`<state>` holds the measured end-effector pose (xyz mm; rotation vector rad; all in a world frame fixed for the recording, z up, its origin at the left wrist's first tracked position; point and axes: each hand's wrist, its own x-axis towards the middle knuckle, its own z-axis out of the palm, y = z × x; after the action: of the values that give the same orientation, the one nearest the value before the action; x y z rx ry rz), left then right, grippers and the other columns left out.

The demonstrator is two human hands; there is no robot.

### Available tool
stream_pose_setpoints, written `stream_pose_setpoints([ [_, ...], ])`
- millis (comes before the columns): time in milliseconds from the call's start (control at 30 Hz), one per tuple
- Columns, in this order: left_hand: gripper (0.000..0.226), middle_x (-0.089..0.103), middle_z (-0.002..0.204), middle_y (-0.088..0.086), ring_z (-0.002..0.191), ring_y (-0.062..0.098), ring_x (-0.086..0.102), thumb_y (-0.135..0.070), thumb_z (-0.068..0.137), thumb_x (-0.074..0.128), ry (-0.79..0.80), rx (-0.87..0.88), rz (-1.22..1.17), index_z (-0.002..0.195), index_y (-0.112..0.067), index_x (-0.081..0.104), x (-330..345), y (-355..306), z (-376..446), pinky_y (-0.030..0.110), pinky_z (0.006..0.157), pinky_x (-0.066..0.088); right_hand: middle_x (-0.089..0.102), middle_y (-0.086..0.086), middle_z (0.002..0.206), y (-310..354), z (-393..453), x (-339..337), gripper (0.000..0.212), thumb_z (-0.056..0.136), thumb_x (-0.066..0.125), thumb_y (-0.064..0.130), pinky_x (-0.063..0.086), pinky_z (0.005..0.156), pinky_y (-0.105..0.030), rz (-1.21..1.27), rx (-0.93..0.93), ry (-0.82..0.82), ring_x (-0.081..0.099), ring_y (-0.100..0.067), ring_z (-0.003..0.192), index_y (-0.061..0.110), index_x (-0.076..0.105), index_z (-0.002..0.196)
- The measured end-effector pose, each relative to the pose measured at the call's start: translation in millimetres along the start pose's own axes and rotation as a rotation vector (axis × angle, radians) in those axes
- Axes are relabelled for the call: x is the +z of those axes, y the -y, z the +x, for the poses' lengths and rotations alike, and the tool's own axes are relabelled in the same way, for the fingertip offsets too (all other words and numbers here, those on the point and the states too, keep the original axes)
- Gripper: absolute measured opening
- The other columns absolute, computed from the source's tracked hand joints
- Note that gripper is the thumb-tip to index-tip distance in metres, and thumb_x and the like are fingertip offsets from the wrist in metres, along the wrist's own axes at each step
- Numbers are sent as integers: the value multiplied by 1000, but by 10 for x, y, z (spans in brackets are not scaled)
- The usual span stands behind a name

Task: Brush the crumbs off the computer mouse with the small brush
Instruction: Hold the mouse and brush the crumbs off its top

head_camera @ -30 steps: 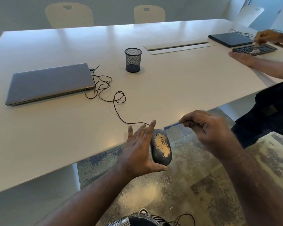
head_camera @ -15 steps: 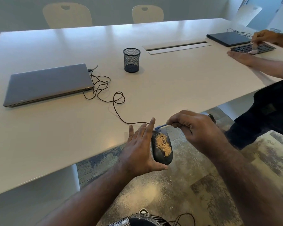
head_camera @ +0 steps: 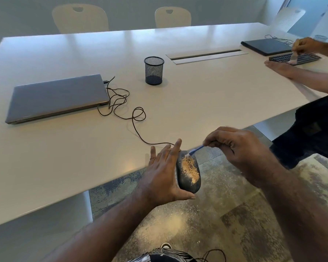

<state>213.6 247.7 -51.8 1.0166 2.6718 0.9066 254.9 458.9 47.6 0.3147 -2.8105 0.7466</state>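
Two hands: left hand (head_camera: 164, 174) cradles the crumbed mouse (head_camera: 188, 173), right hand (head_camera: 237, 148) pinches the small brush (head_camera: 195, 149).

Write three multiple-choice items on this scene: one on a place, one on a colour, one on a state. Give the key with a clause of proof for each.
1. Where is the black computer mouse with tan crumbs on it?
A. Beside the black mesh pen cup
B. Held off the near edge of the white table, above the floor
C. On the closed grey laptop

2. What colour is the handle of the small brush?
A. Blue
B. Red
C. Yellow

3. What is the state of the grey laptop on the white table?
A. Open, screen lit
B. Lid closed, cable plugged in
C. Standing on edge

Key:
1 B: the left hand holds the mouse past the table edge, over the carpet.
2 A: a blue stem shows below the right hand.
3 B: the lid lies flat, and a dark cable enters the laptop's right rear corner.
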Motion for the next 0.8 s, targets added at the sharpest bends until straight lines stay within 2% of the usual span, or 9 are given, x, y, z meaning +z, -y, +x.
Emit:
stream_pose_setpoints([
  [100,144,10,163,1,150,11,-6,-78,55,74,-3,-1,2,148,-36,-27,-1,-5,10,41,118,-21,68,11,95,10,-5,-15,27,88,62,-3,50,80,-10,20,-20,-30,64,0,89,18,73,100],
  [233,143,7,164,1,150,11,-7,-77,56,74,0,-6,-9,149,-34,-26,-23,-19,31,41,118,-21,68,12,97,1,-21,18,28,88,63,-3,52,82,-13,-13,-29,19,64,1,91,20,72,101],
  [400,143,9,164,1,150,12,-6,-78,56,74,-5,-3,-2,150,-32,-23,-7,-10,27,42,118,-21,68,10,93,-53,-40,-74,26,87,63,-4,43,76,-1,-14,-21,-21,62,3,92,16,72,100],
  [567,142,9,163,1,150,11,-5,-77,57,74,-4,-7,3,149,-34,-26,-7,-20,36,43,118,-19,68,11,98,-3,-71,-27,27,87,63,-2,52,82,-12,-25,-41,-7,64,1,90,19,72,103],
  [733,142,8,164,1,150,12,-7,-77,57,74,-2,-25,5,149,-34,-25,-30,-7,32,44,118,-19,66,13,93,-80,-89,-77,28,86,65,-4,48,81,-5,-54,-26,-7,62,7,87,18,72,101],
  [800,142,8,164,1,150,13,-6,-77,57,74,1,-24,8,149,-34,-25,-27,-5,34,44,118,-19,68,10,94,-68,-89,-72,27,86,65,-5,51,80,-9,-38,-52,-44,64,3,85,16,72,101],
])
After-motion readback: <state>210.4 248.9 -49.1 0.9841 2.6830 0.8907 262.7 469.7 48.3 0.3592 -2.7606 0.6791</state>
